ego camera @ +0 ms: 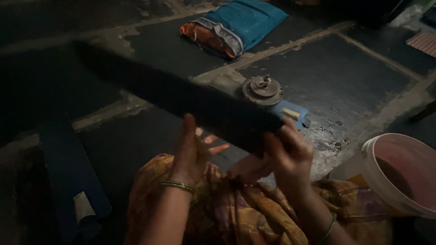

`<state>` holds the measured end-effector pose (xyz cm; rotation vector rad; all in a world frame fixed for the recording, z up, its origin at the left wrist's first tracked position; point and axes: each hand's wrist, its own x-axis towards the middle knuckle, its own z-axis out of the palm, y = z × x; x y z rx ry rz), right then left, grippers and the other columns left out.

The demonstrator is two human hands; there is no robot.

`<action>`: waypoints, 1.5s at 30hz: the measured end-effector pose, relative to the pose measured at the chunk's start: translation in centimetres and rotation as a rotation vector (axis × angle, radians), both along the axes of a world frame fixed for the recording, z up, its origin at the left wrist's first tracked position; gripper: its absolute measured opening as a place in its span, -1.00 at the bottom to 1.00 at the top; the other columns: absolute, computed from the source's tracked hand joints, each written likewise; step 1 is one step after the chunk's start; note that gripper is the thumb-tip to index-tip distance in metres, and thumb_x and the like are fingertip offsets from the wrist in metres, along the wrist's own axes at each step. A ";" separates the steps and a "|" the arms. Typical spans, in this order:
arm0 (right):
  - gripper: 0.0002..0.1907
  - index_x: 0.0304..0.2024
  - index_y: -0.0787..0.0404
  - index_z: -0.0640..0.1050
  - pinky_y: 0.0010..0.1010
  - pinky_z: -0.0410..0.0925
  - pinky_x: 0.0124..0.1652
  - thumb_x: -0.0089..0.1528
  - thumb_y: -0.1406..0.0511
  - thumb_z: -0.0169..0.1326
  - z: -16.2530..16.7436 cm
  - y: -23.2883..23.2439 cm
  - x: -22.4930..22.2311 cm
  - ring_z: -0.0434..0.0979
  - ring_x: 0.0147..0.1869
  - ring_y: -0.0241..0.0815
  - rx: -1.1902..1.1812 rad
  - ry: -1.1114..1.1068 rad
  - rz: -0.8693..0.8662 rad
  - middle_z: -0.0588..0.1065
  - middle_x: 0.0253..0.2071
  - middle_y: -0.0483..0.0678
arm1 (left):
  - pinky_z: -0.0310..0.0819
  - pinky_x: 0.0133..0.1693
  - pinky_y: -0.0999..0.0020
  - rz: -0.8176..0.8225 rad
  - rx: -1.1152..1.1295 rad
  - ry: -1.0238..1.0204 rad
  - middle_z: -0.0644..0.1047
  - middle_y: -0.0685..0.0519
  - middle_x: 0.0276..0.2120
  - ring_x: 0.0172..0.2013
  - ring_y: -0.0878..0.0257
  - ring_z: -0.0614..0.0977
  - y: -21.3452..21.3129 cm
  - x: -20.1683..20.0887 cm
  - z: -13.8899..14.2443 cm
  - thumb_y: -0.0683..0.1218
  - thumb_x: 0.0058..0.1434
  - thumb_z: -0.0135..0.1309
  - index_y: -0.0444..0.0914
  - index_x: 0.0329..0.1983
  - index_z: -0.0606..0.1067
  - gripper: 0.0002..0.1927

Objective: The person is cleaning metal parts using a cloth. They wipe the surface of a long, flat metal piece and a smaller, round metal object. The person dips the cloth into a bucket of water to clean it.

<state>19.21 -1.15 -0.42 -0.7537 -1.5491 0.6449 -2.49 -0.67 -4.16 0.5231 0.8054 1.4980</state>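
Mid-wipe on the dark fan blade [181,97], probably: right hand [290,152] clamped round its end, left hand [193,152] flat, fingers spread underneath. Next needs steady support, motor hub [263,88] just beside.

one label, one soft packet, no signs or screens

on the dark blue flat panel [68,177] lying on the floor at my left sits a small pale rectangular paper label [83,206], slightly creased, near the panel's lower end. far ahead of me on the dark floor lies a soft teal-blue cloth packet with an orange end and a patterned grey border band [234,25], flat and pillow-shaped, well apart from the label.
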 end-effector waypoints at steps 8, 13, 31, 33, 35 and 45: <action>-0.70 -0.04 0.31 0.61 -0.41 0.38 -0.37 0.20 0.33 0.29 -0.4 -3.5 -2.7 0.58 -0.18 -0.17 0.664 -0.589 -0.137 0.58 -0.04 0.13 | 0.55 0.14 -0.21 0.161 -0.096 -0.396 0.34 -0.21 0.08 0.11 -0.11 0.52 -0.7 1.1 1.3 0.61 0.10 -0.21 -0.34 0.21 0.32 0.02; -0.51 0.20 0.16 0.49 -0.30 0.40 -0.21 0.26 0.19 0.26 0.1 -4.9 -2.3 0.55 -0.02 -0.17 0.662 -0.668 0.037 0.51 0.11 0.08 | 0.52 0.03 -0.27 -0.007 0.099 -0.449 0.39 -0.16 0.02 0.06 -0.06 0.52 -2.2 0.8 1.5 0.59 0.13 -0.19 -0.34 0.15 0.31 -0.03; -0.73 0.02 0.16 0.63 0.04 0.39 0.04 0.26 0.44 0.18 -0.8 -7.2 -4.5 0.60 0.01 -0.05 0.422 -0.624 0.178 0.55 0.07 0.05 | 0.66 -0.11 -0.08 -0.129 0.104 -0.322 0.46 -0.26 0.01 -0.02 -0.10 0.60 -1.2 1.3 -0.7 0.56 -0.03 -0.06 -0.28 0.39 0.20 0.11; -0.68 0.02 0.26 0.61 -0.09 0.47 0.01 0.20 0.44 0.15 -0.9 -7.6 -4.2 0.60 0.08 0.03 0.363 -0.593 0.258 0.53 0.07 0.11 | 0.65 -0.14 -0.07 -0.112 0.057 -0.355 0.46 -0.28 0.00 -0.05 -0.11 0.60 -1.2 1.4 -1.5 0.56 -0.03 -0.08 -0.28 0.39 0.20 0.11; -0.66 0.01 0.31 0.61 -0.17 0.51 -0.02 0.17 0.47 0.11 -0.6 -6.9 -4.1 0.59 0.09 0.06 0.301 -0.584 0.245 0.53 0.06 0.13 | 0.64 -0.18 -0.07 -0.106 0.013 -0.328 0.46 -0.31 0.00 -0.09 -0.14 0.60 -1.0 1.7 -2.0 0.57 -0.04 -0.09 -0.29 0.37 0.18 0.12; -0.66 0.02 0.34 0.61 -0.23 0.48 -0.10 0.17 0.50 0.11 1.1 -4.9 -5.3 0.57 -0.01 0.04 0.279 -0.638 0.085 0.54 0.04 0.13 | 0.61 -0.16 0.03 -0.153 0.101 -0.182 0.42 -0.27 0.06 -0.04 -0.08 0.55 -1.7 2.5 -0.5 0.59 0.01 -0.09 -0.35 0.44 0.16 0.18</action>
